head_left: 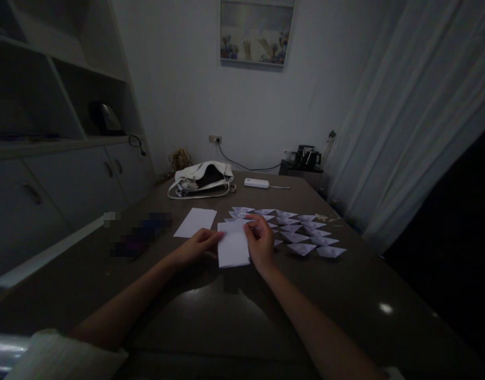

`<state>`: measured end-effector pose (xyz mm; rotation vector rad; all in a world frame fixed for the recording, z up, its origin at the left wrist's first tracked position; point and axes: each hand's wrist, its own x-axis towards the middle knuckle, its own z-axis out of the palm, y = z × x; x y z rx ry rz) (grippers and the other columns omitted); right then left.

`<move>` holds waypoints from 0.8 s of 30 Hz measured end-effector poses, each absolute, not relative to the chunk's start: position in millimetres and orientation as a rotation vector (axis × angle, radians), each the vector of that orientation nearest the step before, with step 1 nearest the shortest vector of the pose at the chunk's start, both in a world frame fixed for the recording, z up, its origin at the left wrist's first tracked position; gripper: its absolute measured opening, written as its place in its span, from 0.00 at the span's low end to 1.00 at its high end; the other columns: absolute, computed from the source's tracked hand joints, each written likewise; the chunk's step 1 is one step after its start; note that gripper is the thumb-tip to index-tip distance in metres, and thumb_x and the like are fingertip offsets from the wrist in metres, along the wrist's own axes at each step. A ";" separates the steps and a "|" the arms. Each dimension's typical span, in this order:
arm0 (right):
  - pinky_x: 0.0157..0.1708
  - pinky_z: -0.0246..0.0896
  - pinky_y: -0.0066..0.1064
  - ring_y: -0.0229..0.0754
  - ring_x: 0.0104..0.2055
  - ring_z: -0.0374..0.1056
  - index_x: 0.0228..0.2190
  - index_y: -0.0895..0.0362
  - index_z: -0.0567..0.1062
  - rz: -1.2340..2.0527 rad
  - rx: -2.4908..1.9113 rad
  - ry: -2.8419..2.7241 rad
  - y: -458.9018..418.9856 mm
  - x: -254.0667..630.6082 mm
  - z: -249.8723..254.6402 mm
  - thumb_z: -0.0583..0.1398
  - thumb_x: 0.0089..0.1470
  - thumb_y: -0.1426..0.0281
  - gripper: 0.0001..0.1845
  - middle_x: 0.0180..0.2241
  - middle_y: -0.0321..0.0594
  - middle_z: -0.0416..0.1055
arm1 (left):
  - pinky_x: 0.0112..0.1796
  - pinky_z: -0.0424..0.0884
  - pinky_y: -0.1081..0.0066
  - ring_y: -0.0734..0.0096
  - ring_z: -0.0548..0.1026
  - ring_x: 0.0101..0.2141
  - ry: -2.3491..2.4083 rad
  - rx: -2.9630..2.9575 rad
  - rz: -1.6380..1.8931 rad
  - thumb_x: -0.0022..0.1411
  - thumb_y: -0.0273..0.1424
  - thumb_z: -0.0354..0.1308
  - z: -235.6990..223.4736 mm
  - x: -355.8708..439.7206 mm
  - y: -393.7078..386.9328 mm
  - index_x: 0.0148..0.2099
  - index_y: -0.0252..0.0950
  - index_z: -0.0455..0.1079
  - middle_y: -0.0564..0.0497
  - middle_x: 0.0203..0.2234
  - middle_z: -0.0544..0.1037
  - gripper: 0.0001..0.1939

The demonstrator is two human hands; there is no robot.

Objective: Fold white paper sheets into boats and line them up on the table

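Between my two hands a folded sheet of white paper (233, 245) is held up above the table. My left hand (200, 244) pinches its left edge, thumb in front and fingers behind. On the right edge my right hand (261, 240) grips it the same way, with the index finger bent over the top corner. Behind and to the right, several folded paper boats (301, 248) stand in rows, some partly covered by my right hand. A stack of flat white paper (195, 221) lies just beyond my left hand.
A white handbag (205, 177) and a white power bank (257, 183) with a short cable lie toward the far end of the brown table (226, 322). Small scraps (325, 217) lie past the boats. A blurred-out dark item (141, 235) is at left.
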<state>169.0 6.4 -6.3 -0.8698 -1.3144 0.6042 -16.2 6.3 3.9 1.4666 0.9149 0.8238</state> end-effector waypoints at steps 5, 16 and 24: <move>0.24 0.58 0.26 0.36 0.25 0.64 0.39 0.56 0.72 0.626 -0.851 -1.313 7.3 169.0 -7.0 0.59 0.52 0.70 0.11 0.28 0.35 0.67 | 0.30 0.69 0.71 0.69 0.72 0.26 0.953 1.367 0.896 0.52 0.51 0.62 -3.6 -17.2 8.3 0.30 0.32 0.73 0.51 0.24 0.75 0.23; 0.22 0.57 0.26 0.36 0.24 0.63 0.39 0.55 0.72 0.700 -0.824 -1.347 2.7 162.6 -10.1 0.59 0.52 0.70 0.10 0.27 0.34 0.66 | 0.26 0.66 0.72 0.69 0.72 0.25 0.998 1.240 0.868 0.51 0.47 0.66 -10.2 -5.8 2.8 0.37 0.32 0.71 0.50 0.25 0.76 0.22; 0.25 0.60 0.27 0.37 0.26 0.64 0.38 0.56 0.72 0.613 -0.854 -1.288 5.9 166.9 -9.3 0.59 0.52 0.70 0.10 0.28 0.35 0.67 | 0.18 0.53 0.75 0.78 0.61 0.16 0.916 1.335 0.815 0.55 0.47 0.62 -8.8 -8.2 5.8 0.26 0.32 0.70 0.55 0.15 0.68 0.21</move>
